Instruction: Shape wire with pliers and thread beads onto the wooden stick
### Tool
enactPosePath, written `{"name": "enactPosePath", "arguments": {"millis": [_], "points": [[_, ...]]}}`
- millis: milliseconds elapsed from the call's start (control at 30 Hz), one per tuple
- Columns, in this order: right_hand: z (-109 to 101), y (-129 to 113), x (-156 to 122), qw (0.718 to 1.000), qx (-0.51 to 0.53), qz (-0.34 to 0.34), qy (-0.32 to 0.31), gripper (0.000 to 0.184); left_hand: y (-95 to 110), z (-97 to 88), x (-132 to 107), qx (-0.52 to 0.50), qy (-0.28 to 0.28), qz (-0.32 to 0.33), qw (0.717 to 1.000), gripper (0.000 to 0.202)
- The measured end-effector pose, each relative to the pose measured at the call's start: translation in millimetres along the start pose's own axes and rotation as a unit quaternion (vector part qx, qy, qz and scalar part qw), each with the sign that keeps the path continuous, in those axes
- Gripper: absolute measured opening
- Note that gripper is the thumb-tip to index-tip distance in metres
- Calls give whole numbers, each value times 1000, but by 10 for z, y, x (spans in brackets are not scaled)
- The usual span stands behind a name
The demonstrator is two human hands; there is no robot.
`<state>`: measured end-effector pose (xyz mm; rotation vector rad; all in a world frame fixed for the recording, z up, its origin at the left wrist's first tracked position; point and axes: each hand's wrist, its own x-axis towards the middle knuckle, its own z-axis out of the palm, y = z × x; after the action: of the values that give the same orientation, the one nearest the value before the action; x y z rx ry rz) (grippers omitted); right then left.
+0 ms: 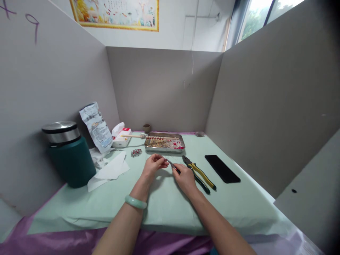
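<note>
I am looking down at a counter point(164, 209) that is lying under a pale green sheet and sitting boxed in by grey partition walls. At the far left a dark green canister point(69, 156) with a steel lid is standing upright, with a printed packet point(96, 127) leaning just behind it and white tissue point(110, 171) spreading out at its foot. A steel tray point(148, 146) of small beads is resting at the back centre, and a thin stick point(132, 136) is lying across its left rim. A black phone point(222, 169) is lying flat to the right, well apart from the tray. Between phone and hands, a pair of pliers point(199, 173) with yellow and green grips is lying on the sheet.

My left hand point(153, 164), a jade bangle point(135, 202) circling its wrist, is pinching its fingertips together on something too small for me to make out. My right hand point(185, 178) is clenching around a small tool point(172, 165), whose tip is pointing toward the left fingertips, just in front of the tray. A little beaded piece point(136, 152) is sitting near the left hand.
</note>
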<state>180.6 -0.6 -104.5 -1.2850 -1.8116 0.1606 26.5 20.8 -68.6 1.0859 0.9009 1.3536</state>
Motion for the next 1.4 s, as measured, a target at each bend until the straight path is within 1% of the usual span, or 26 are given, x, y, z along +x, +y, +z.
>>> {"name": "enactPosePath", "arguments": {"millis": [167, 333, 467, 667, 867, 1233, 1400], "points": [[-8, -5, 0, 1000, -14, -14, 3, 22, -5, 8, 8, 19, 13, 26, 999, 28], [-12, -19, -4, 1000, -22, -13, -1, 21, -34, 10, 44, 34, 20, 55, 998, 31], [-17, -33, -6, 1000, -22, -12, -4, 21, -46, 4, 60, 36, 24, 64, 997, 33], [-19, -34, -10, 999, -32, -11, -3, 21, -48, -16, 53, 31, 24, 40, 998, 33], [-10, -22, -13, 999, -35, -15, -6, 20, -32, -17, 33, 30, 25, 21, 999, 29], [3, -11, -26, 998, -59, -18, -6, 19, -32, -21, 29, 35, 55, -7, 998, 19], [3, -12, -28, 998, -59, -15, -2, 18, -46, -37, 50, 31, 63, -4, 998, 19]]}}
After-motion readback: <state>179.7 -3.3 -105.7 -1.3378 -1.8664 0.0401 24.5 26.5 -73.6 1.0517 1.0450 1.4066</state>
